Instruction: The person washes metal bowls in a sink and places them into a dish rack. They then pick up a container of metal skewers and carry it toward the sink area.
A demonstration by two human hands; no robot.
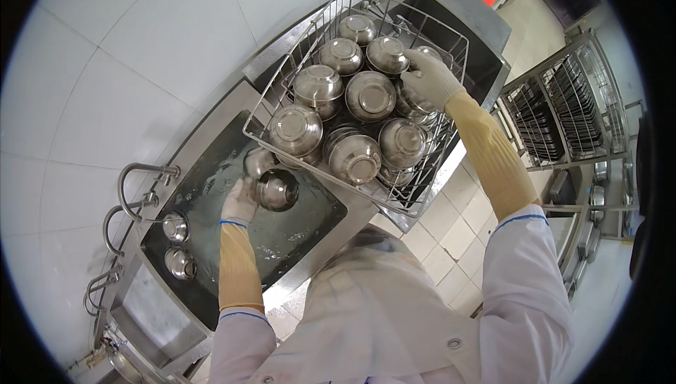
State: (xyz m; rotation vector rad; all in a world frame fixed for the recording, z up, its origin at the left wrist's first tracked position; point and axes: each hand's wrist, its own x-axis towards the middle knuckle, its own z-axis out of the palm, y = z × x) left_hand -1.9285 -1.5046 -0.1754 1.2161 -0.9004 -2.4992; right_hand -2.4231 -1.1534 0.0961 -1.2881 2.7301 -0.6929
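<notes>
Both hands wear pale knit gloves over long yellow rubber gloves. My left hand [240, 200] is low over the water-filled sink [311, 236], its fingers against a steel bowl [278, 190]; another steel bowl [259, 162] lies just beyond the fingertips. Whether the fingers grip either bowl is hard to tell. A wire basket [322, 170] rests over the sinks, holding several steel bowls, most with their bases up. At its right side, my right hand [430, 78] has its fingertips at the rim of an upturned steel bowl [388, 55]; a firm grip cannot be made out.
Two steel bowls [175, 226] [180, 263] sit at the sink's left side, near curved metal taps [129, 194] along the tiled wall. Behind the basket is another dark basin [475, 46]. A wire rack with stacked dark trays [573, 104] stands at the right, above shelves with metal containers.
</notes>
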